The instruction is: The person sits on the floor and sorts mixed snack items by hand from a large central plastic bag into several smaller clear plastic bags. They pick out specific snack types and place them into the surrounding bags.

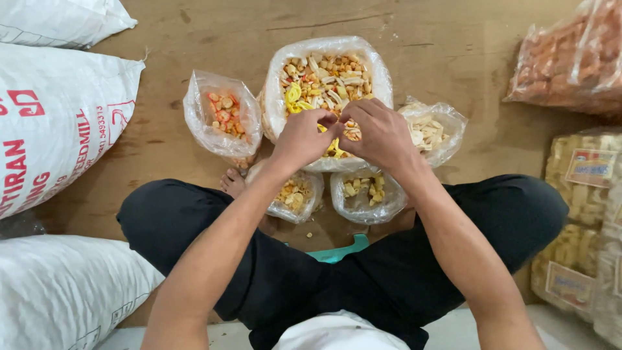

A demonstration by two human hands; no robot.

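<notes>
Pinching a yellow piece (334, 146), both hands' grip meets above the big clear bag (382, 71) (heaped mixed snacks).

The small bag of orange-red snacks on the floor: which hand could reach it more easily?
Probably the left hand: the orange-red snack bag lies on its side, while the right hand would have to cross the big mixed bag.

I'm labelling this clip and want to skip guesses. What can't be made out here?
- Head view: what the left hand and right hand pinch is hidden behind their own fingers.
- Near side of the big snack bag: covered by both hands.
- Sealed packets at right: cut off by the frame edge.
- White sacks at left: cut by the edge, contents unseen.
</notes>
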